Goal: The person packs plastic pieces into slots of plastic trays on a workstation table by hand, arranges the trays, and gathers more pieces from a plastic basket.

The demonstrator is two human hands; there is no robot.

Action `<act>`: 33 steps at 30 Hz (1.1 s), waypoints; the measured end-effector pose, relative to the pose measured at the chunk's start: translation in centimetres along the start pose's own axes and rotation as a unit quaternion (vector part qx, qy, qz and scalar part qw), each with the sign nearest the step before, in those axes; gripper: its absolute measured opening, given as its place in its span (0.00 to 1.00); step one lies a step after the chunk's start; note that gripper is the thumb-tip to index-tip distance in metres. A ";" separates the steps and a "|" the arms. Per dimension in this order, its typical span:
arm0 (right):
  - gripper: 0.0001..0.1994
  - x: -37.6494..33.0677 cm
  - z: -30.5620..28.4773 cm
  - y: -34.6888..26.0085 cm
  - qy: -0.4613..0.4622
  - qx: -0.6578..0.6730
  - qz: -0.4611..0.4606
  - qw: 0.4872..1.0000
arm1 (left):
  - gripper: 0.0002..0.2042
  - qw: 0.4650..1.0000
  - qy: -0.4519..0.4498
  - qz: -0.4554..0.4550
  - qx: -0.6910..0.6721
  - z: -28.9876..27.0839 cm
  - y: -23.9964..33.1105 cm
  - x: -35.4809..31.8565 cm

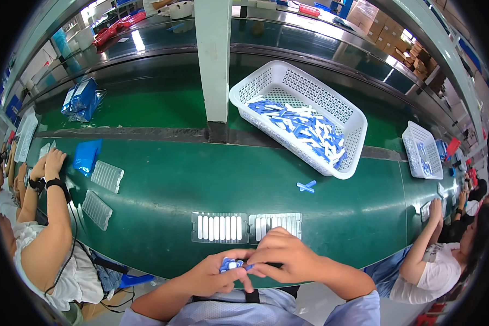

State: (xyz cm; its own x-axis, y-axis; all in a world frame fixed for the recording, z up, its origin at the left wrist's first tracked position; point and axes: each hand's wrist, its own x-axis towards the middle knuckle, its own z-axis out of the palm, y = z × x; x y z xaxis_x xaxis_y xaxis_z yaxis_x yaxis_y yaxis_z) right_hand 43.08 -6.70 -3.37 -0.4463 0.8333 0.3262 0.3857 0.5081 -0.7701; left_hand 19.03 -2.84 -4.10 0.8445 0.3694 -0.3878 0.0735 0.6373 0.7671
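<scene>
My left hand (218, 276) is closed around a small bunch of blue-and-white plastic sticks (231, 264), held just past the table's near edge. My right hand (289, 259) meets it from the right, its fingers pinched at the end of one blue stick (249, 267). Beyond the hands lie two clear plastic trays side by side. White strips stand in a row across the left tray (194, 237). The right tray (298, 218) shows a few strips at its left side; my right hand hides part of it.
A white basket (358, 130) of blue-and-white sticks stands beyond, with two loose sticks (306, 186) before it. A white post (213, 65) rises at the back. Clear trays (107, 176) and a blue bag (87, 156) lie left. Co-workers sit on both sides; a smaller basket (413, 142) stands right.
</scene>
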 end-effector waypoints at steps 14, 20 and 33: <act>0.10 -0.5 1.3 -0.5 0.057 0.016 0.137 0.989 | 0.09 0.985 0.139 0.065 0.081 -1.1 -1.9 1.3; 0.09 -0.4 0.6 0.4 0.048 0.130 0.168 0.976 | 0.13 0.983 0.007 -0.010 -0.184 -1.3 -1.9 1.4; 0.02 -1.0 -1.0 2.0 0.210 0.094 0.214 0.949 | 0.15 0.990 0.056 0.006 -0.133 -1.1 -1.6 1.1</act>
State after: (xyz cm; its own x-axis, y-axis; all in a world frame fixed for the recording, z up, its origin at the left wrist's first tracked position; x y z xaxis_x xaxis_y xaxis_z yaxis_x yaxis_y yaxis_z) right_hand 45.14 -6.34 -4.65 0.0963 0.9880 0.1204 0.2909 0.0878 -0.9527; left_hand 19.30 -2.71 -6.29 0.7794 0.4405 -0.4456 -0.0905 0.7829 0.6156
